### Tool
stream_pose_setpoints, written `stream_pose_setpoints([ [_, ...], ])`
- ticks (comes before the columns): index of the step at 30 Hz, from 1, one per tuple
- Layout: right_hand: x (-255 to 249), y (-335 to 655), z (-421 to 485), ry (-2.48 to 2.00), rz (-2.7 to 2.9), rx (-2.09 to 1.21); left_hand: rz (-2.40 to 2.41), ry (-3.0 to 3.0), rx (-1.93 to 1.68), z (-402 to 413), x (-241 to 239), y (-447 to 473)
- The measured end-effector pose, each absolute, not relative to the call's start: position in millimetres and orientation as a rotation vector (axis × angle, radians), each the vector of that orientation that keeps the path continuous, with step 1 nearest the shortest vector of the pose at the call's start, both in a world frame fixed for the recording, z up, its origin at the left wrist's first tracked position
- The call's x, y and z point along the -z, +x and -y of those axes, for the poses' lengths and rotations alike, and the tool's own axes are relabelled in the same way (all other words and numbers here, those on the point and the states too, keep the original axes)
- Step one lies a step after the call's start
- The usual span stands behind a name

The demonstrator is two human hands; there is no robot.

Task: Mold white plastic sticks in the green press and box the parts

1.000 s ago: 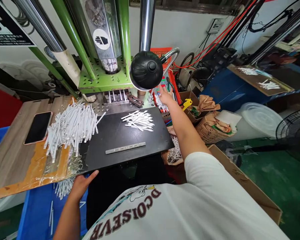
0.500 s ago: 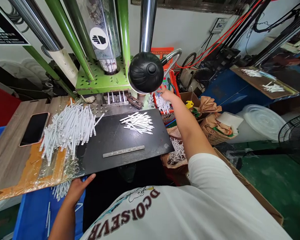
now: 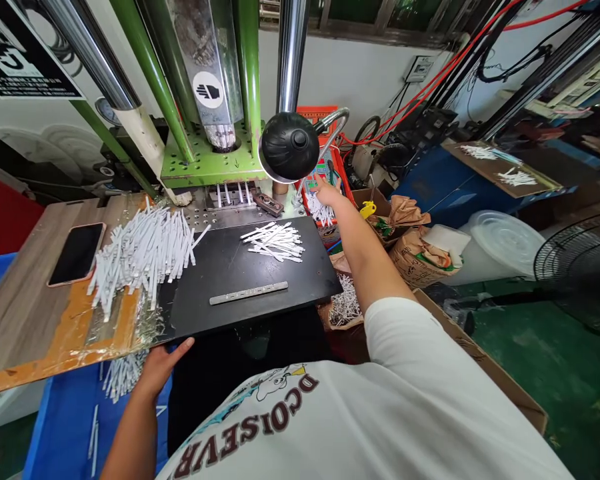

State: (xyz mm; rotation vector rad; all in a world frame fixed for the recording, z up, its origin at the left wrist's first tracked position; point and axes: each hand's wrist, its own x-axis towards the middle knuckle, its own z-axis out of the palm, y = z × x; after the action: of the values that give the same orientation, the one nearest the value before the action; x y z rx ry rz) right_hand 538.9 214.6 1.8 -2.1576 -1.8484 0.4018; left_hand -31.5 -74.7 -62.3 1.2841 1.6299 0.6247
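Note:
My right hand (image 3: 327, 193) reaches out beyond the black board (image 3: 190, 317), over a red plastic basket (image 3: 347, 190). Its visible fingers are stretched apart, with a bundle of white strips (image 3: 321, 212) just under them; I see nothing held. Low at the board's near left corner is my left hand (image 3: 161, 368), thumb spread out and other fingers mostly hidden below the edge. On the board lie a small pile of white strips (image 3: 275, 241) and a grey metal bar (image 3: 249, 293) with notches. A large heap of white strips (image 3: 145, 250) covers the board's left side.
A green press (image 3: 213, 170) stands behind the board, several white strips in its lower die (image 3: 233, 195). A black lamp head (image 3: 290, 148) hangs close to my right hand. A phone (image 3: 77, 253) lies at left. Paper bags (image 3: 420, 257) and a fan (image 3: 580, 267) stand at right.
The view has shifted slightly, showing more of the wall and window. My right hand stays over the basket and my left hand stays at the board's edge; the strips look unchanged.

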Motion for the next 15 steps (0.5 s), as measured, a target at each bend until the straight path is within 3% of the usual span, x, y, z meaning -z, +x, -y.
stream_pose_setpoints([
  [15,8,543,-218,-2.319,1.989,-0.301,-1.635,1.291,-0.711,79,66,-27],
])
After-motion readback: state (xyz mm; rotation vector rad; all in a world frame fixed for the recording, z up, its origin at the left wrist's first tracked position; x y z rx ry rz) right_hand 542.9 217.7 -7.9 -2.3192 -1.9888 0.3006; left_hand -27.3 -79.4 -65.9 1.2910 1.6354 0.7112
